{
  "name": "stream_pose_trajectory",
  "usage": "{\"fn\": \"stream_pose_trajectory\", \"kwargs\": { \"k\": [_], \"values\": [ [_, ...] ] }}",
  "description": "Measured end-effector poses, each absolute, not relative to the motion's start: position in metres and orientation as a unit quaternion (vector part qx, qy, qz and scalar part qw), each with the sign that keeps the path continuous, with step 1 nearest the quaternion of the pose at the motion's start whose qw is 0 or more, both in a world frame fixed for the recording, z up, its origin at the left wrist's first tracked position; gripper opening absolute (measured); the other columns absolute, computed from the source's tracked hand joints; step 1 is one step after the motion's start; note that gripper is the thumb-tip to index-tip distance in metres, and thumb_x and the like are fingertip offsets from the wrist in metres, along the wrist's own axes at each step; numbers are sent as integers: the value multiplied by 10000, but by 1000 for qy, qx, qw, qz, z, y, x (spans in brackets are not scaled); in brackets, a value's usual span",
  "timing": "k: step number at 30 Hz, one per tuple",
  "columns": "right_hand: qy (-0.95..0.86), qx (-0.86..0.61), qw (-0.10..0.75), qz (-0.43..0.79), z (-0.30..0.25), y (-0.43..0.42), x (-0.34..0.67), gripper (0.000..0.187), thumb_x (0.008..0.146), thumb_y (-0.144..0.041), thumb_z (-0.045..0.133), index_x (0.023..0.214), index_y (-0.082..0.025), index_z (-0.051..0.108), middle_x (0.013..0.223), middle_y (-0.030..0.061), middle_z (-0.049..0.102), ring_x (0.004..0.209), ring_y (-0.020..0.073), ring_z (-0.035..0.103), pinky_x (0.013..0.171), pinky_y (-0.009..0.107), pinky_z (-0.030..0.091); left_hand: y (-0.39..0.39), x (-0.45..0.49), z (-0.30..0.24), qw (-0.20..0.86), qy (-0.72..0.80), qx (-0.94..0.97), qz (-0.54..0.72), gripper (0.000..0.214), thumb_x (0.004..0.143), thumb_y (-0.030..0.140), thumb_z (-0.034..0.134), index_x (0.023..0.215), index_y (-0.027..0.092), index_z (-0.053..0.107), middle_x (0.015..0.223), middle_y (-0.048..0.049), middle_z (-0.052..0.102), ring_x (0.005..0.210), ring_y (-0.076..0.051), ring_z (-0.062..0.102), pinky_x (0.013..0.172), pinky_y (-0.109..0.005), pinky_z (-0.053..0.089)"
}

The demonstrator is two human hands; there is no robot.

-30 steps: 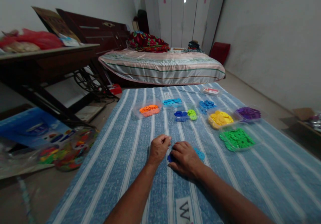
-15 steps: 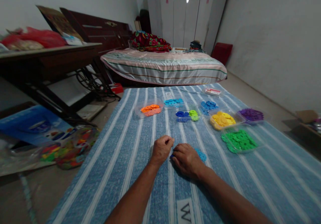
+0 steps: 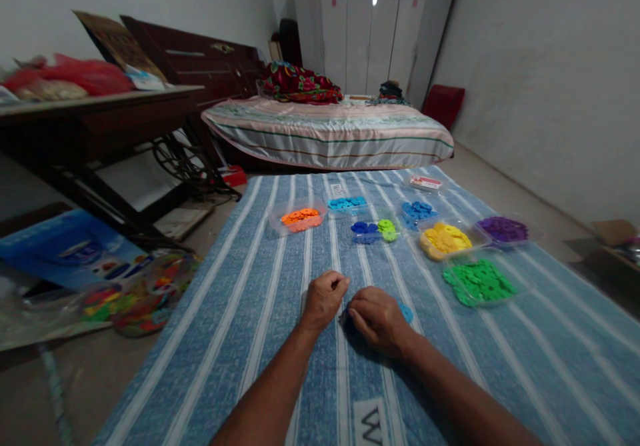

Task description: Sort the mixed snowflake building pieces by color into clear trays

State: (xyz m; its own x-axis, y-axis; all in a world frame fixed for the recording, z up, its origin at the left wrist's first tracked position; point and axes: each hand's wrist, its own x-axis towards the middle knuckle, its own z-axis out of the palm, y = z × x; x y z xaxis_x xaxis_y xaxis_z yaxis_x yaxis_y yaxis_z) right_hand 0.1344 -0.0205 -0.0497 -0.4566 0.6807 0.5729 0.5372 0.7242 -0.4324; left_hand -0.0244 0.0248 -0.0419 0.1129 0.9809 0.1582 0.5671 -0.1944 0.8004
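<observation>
Head view: I see the left hand (image 3: 324, 299) low over the striped cloth (image 3: 225, 339), fingers curled in narrowly; I cannot tell whether it pinches anything. The right hand (image 3: 380, 319) is just beside it, fingers bent and palm downward; its grip is hidden from me, so contents cannot be told. Light-blue pieces (image 3: 407, 313) lie on the cloth, partly covered by the right hand. Beyond, I note clear trays with orange pieces (image 3: 301, 218), yellow pieces (image 3: 445, 238), green pieces (image 3: 480, 282) and purple pieces (image 3: 503, 229).
</observation>
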Motion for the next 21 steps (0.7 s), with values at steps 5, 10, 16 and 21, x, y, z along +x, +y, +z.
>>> {"fn": "stream_pose_trajectory", "kwargs": {
  "k": [5,10,16,21],
  "values": [
    [-831,-379,398,82,-47,-12,141,284,959,-224,412,767,-199,620,741,70,628,719,168,563,690,294,446,24,-24,-39,301,562,685,352,262,812,342,508,648,185,637,653,6,609,659,-139,560,667,-249,432],
    [-809,-426,405,6,-27,32,156,294,957,-246,442,751,-196,646,724,66,624,722,170,566,685,283,430,25,-24,-44,304,553,684,365,267,815,343,512,637,183,631,631,13,579,639,-131,550,636,-234,420],
    [-742,-524,404,-107,13,107,165,297,936,-277,494,699,-195,654,707,61,611,712,175,537,665,275,374,25,-26,-45,299,549,687,371,265,810,345,520,626,181,617,621,13,549,620,-128,534,622,-233,408],
    [-759,-508,393,-102,0,101,162,308,942,-276,473,700,-202,648,705,53,614,713,171,536,662,269,368,23,-27,-41,304,548,686,371,262,812,329,518,625,179,623,653,3,587,644,-132,558,642,-236,423]
  ]
}}
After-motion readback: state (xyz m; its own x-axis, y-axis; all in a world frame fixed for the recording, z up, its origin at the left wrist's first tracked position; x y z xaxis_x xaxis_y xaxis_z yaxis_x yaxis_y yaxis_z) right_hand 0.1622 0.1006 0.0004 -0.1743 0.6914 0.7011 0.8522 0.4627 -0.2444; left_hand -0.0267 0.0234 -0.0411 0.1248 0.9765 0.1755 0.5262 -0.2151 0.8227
